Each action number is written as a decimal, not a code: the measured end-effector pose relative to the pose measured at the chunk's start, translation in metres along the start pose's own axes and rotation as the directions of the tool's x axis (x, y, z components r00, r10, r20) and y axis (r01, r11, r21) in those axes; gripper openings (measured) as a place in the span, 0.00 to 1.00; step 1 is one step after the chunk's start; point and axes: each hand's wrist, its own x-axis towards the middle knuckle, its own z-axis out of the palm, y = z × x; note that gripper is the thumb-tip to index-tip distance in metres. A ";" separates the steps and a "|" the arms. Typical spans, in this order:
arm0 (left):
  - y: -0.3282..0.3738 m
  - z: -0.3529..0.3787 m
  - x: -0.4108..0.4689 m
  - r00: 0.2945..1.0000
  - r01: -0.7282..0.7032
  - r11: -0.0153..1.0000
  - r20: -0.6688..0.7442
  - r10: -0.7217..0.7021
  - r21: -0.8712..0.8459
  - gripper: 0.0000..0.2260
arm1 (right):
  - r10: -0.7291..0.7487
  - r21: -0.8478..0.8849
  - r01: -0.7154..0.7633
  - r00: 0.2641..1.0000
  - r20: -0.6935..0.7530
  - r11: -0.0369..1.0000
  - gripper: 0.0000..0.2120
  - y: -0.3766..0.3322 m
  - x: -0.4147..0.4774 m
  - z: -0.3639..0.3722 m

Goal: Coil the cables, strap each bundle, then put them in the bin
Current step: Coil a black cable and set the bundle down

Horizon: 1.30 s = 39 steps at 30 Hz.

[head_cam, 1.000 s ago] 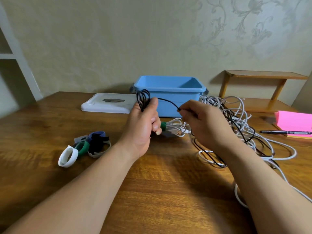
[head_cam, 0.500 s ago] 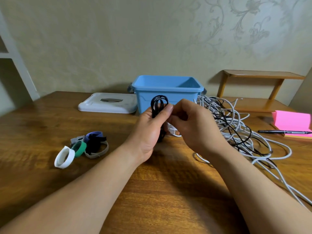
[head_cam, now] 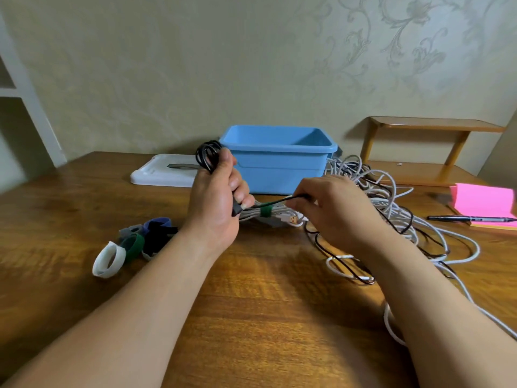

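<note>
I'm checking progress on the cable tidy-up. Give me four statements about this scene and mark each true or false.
1. The left hand grips a coil of black cable. True.
2. The right hand is open and empty. False: it pinches the black cable's free length.
3. The strapped white bundle is inside the blue bin. False: it lies on the table in front of the bin.
4. Loose straps lie on the table, left of the left hand. True.
</note>
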 end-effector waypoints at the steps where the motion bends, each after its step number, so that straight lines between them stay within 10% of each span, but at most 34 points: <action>1: -0.001 0.000 0.000 1.000 -0.016 0.999 0.007 0.015 0.036 0.13 | -0.006 -0.008 0.006 1.000 0.008 1.000 0.06 0.000 0.000 0.001; 13: -0.011 -0.003 -0.004 0.983 -0.072 0.947 0.185 0.014 0.314 0.09 | 0.136 -0.387 -0.158 0.987 -0.084 0.909 0.06 0.007 -0.001 -0.012; 19: -0.007 -0.011 0.002 0.987 -0.160 0.921 0.065 0.147 0.354 0.10 | 0.259 -0.359 -0.269 0.963 -0.078 0.894 0.10 0.017 -0.002 -0.019; 30: -0.025 0.003 -0.019 0.908 -0.260 0.650 0.411 -0.088 0.714 0.08 | 0.110 -0.274 -0.157 0.977 -0.181 0.949 0.04 0.007 0.000 -0.014; 39: -0.020 0.007 -0.024 0.906 -0.142 0.757 0.392 -0.161 0.638 0.13 | 0.140 -0.273 -0.160 0.986 -0.092 0.949 0.14 0.014 -0.001 -0.018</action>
